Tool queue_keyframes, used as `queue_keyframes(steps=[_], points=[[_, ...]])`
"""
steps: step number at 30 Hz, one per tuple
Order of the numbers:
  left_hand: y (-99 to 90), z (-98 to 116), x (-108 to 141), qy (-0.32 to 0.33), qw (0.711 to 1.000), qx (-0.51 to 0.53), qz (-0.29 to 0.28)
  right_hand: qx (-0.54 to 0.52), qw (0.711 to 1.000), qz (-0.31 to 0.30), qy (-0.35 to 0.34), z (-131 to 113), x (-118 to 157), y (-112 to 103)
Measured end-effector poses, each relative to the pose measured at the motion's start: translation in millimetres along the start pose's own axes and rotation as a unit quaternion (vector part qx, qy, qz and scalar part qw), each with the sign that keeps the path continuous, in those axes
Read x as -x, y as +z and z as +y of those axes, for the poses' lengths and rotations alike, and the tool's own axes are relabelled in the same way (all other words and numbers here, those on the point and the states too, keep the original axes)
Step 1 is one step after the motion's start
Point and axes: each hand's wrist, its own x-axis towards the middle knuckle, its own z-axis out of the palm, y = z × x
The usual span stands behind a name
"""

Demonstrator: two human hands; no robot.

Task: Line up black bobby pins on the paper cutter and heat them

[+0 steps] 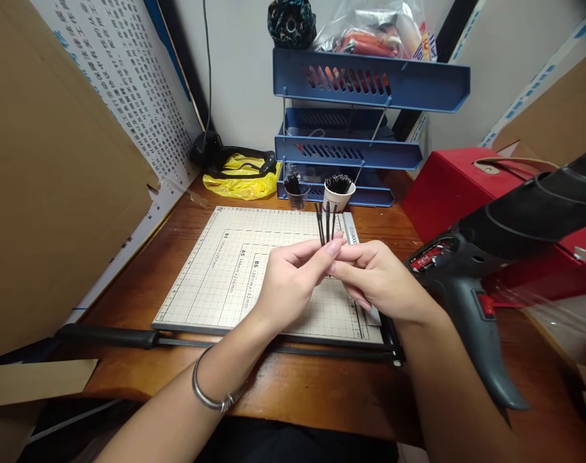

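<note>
Several thin black sticks (327,222) stand up in a small bundle, their tops fanned slightly apart. My left hand (293,278) pinches them between thumb and fingers. Touching it from the other side, my right hand (377,276) is closed round the lower part of the same bundle. What kind of sticks they are, I cannot tell, and their lower ends are mostly hidden by the fingers. Below both hands lies a cream paper cutter (196,283) with a printed grid. Behind it, a paper cup (336,198) and a clear plastic cup (297,199) hold more thin black pieces.
A grey and black heat gun (471,308) stands close to my right forearm, before a red box (447,186). Blue tiered trays (370,80) rise at the back. The cutter's black handle (107,335) reaches left along the front. A yellow bag (239,183) lies back left.
</note>
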Motion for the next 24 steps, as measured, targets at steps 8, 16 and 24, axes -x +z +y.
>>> queue_keyframes(steps=[8, 16, 24], points=[[-8.2, 11, 0, 0.104, 0.989, -0.066, 0.079, -0.025, 0.995, 0.087, 0.041, 6, -2, -8], [19.9, 5, 23, -0.082, 0.941, -0.093, -0.316, -0.142, 0.954, 0.258, 0.046, 11, -22, 18], [19.1, -3, 19, -0.089, 0.954, -0.174, -0.225, -0.119, 0.946, 0.299, 0.041, 11, -20, 15]])
